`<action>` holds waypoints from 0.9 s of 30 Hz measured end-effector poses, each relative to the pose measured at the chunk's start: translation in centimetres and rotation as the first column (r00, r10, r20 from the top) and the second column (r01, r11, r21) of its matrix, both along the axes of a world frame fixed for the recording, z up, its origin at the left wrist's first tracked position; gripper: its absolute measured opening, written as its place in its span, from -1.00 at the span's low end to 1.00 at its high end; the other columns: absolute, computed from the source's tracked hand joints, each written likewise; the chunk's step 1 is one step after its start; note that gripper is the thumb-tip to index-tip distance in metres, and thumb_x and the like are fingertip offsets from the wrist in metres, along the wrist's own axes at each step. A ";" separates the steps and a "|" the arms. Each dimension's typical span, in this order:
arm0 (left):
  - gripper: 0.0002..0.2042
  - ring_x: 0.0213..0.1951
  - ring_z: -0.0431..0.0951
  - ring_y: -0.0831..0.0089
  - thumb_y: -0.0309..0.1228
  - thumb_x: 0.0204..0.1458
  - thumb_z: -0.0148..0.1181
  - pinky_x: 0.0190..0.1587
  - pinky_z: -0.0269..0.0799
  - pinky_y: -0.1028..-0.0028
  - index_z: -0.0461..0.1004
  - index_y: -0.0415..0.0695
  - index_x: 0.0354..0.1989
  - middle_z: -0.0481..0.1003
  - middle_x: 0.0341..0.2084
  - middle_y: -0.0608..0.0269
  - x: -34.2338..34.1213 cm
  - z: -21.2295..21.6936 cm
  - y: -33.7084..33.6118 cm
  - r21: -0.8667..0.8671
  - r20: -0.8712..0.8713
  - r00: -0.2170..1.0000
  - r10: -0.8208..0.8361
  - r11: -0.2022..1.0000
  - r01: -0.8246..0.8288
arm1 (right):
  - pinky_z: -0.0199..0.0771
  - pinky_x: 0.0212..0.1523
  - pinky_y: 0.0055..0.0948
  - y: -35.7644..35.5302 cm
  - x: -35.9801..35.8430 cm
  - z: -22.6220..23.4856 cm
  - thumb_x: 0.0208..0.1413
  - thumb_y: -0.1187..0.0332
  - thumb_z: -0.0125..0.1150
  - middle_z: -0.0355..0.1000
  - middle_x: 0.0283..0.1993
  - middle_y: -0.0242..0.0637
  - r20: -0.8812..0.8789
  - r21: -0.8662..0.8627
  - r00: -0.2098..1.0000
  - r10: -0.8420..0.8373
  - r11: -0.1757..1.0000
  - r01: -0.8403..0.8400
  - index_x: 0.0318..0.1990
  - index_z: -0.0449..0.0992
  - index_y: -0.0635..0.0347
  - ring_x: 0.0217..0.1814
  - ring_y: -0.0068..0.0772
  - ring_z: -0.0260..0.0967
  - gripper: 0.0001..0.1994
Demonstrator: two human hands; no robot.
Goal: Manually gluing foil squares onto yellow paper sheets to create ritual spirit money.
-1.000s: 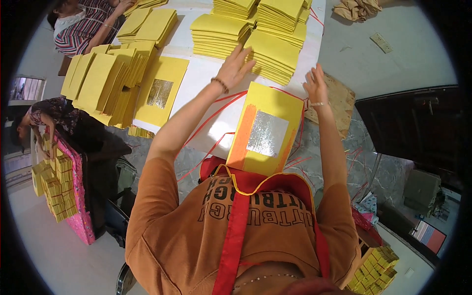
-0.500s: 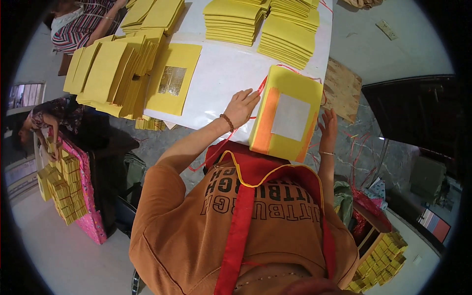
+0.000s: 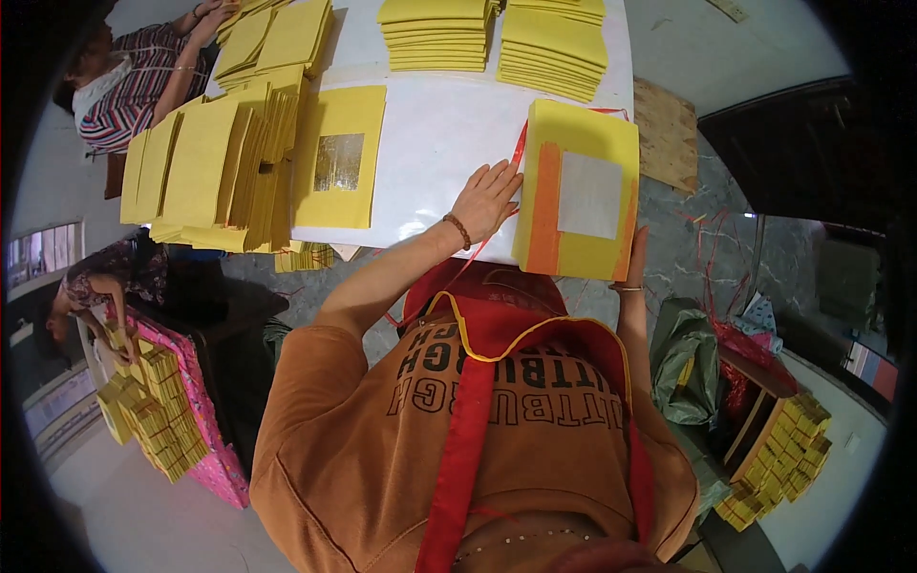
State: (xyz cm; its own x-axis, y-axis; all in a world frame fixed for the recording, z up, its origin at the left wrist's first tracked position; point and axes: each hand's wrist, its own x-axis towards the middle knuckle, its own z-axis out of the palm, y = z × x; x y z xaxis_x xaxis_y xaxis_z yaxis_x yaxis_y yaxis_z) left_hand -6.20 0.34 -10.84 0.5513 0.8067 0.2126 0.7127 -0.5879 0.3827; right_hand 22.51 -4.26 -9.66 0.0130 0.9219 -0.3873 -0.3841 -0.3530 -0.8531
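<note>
A thick stack of yellow paper (image 3: pixel 535 124) with an orange band and a silver-grey square on its top sheet lies at the table's near right edge. Flat beside its left side is my left hand (image 3: pixel 485 203), fingers stretched out and fingertips close to or touching the stack. Against the lower right side rests my right hand (image 3: pixel 637 256), its fingers pointing up along the edge and partly hidden by the paper. Red string (image 3: pixel 522 143) emerges from under the stack at its left and top; another length hangs by my left wrist.
Piles of folded yellow paper (image 3: pixel 205 158) fill the table's left, beside a flat yellow sheet (image 3: pixel 339 196) with a metallic square. More stacks (image 3: pixel 435 36) stand at the far side. Two people work at left, one by bundles (image 3: pixel 162 401). Green sacks (image 3: pixel 686 363) lie on the right.
The stack has shifted slightly up and right, standing straighter. My right hand has come in against its right side, and my left hand has moved a little right.
</note>
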 end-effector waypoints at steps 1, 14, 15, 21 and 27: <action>-0.55 0.22 0.07 0.17 -0.38 0.00 0.02 0.21 -0.04 0.19 0.22 -0.27 0.10 0.14 0.17 0.04 0.0 -0.2 0.1 -0.003 0.001 1.000 -0.010 1.000 0.010 | 0.12 0.18 -0.42 -0.1 0.0 0.3 0.19 -0.16 -0.40 0.08 0.27 -0.31 -0.008 0.076 1.000 -0.003 0.997 0.004 0.30 -0.03 0.13 0.25 -0.41 0.08 -0.33; -0.38 0.26 0.03 0.20 -0.01 0.19 -0.41 0.25 -0.08 0.42 -0.05 -0.30 0.24 0.04 0.22 -0.07 5.1 0.3 1.3 -0.675 0.668 0.453 0.591 0.737 0.034 | 0.08 0.20 -0.42 0.9 -0.3 0.0 0.17 -0.19 -0.41 0.02 0.30 -0.34 0.157 0.204 0.988 0.007 0.978 -0.039 0.31 -0.08 0.11 0.29 -0.39 0.00 -0.31; -0.35 0.28 -0.01 0.22 0.02 0.19 -0.44 0.27 -0.12 0.43 -0.08 -0.29 0.26 0.00 0.24 -0.05 5.4 0.1 1.3 -0.686 0.693 0.394 0.604 0.720 0.101 | 0.10 0.19 -0.42 0.8 -0.7 0.7 0.17 -0.20 -0.39 0.05 0.29 -0.32 0.087 0.135 0.996 0.037 0.990 -0.049 0.30 -0.05 0.12 0.28 -0.39 0.03 -0.30; -0.35 0.30 -0.09 0.30 0.02 0.19 -0.44 0.29 -0.18 0.46 -0.14 -0.28 0.27 -0.07 0.28 0.04 7.0 -0.3 0.9 -0.701 0.702 0.351 0.619 0.689 0.185 | 0.22 0.11 -0.43 -0.6 1.6 -1.8 0.13 -0.22 -0.31 0.17 0.20 -0.28 -0.097 -0.070 0.992 0.085 0.993 -0.092 0.24 0.07 0.16 0.17 -0.38 0.17 -0.29; -0.36 0.29 -0.06 0.34 0.00 0.20 -0.41 0.28 -0.16 0.48 -0.12 -0.29 0.27 -0.06 0.27 0.06 8.2 -0.5 0.0 -0.699 0.714 0.260 0.650 0.681 0.217 | 0.34 -0.01 -0.47 -1.0 1.7 -1.0 0.16 -0.17 -0.27 0.27 0.09 -0.32 -0.172 -0.039 0.985 0.009 0.999 -0.016 0.18 0.16 0.17 0.05 -0.42 0.28 -0.36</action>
